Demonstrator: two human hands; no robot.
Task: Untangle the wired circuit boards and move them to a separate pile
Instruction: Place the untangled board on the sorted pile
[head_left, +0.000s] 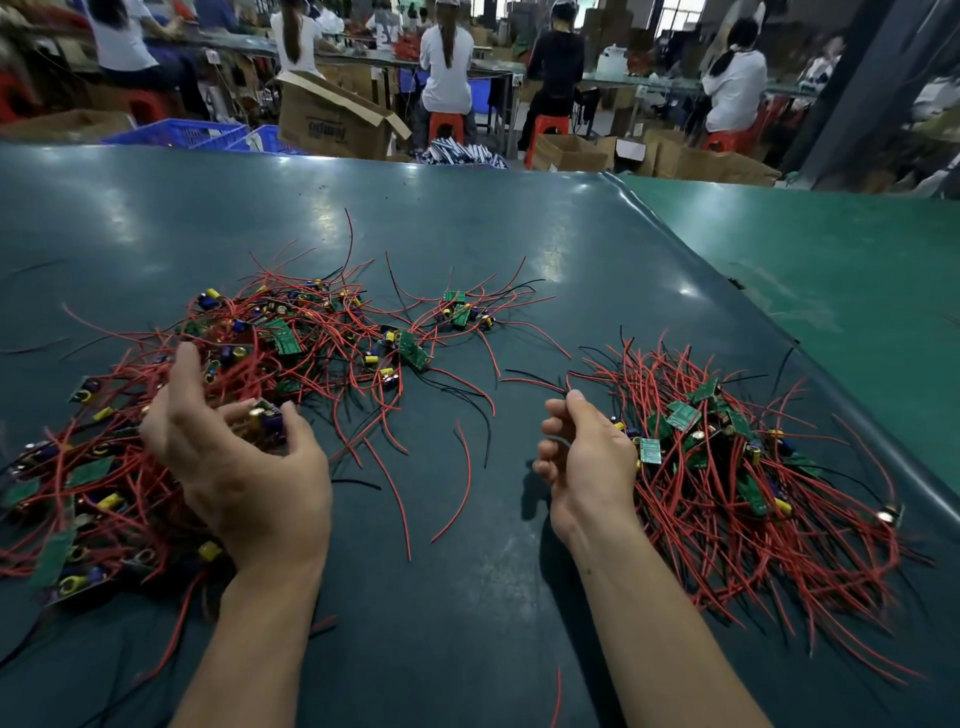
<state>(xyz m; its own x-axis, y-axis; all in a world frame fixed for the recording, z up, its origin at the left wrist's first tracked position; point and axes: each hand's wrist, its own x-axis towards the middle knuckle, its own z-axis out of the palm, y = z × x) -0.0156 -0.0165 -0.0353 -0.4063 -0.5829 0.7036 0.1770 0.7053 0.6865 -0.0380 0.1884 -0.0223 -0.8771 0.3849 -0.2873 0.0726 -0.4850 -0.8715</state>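
The left hand (234, 457) curls its fingers around one wired circuit board (265, 418), held just above the near edge of the tangled pile (249, 343) that spreads across the 9 to 11 o'clock part of the dark green table (467, 234). The right hand (582, 452) pinches the end of a red wire (540, 383) between thumb and forefinger, its other fingers loosely curled, just beside the sorted pile (727, 467) at 3 o'clock. The step in hand looks like freeing this one board, and it would go best with a slow, steady draw rather than a tug: keep the board gripped by its body, not by a capacitor, and follow its leads out with the other hand so that loops slip off neighbouring boards instead of tightening. Whether the pinched wire belongs to the held board cannot be told; it runs toward 9 o'clock and its far end is lost among loose strands. If it does, pulling both ends apart along one line should clear it. The held board lies with its long axis roughly from 9 to 3 o'clock, its capacitors facing up toward the camera, though motion blur leaves the exact tilt uncertain. In the sorted pile the wires fan toward 5 o'clock, so laying the board down with its leads trailing the same way would keep that pile tidy.
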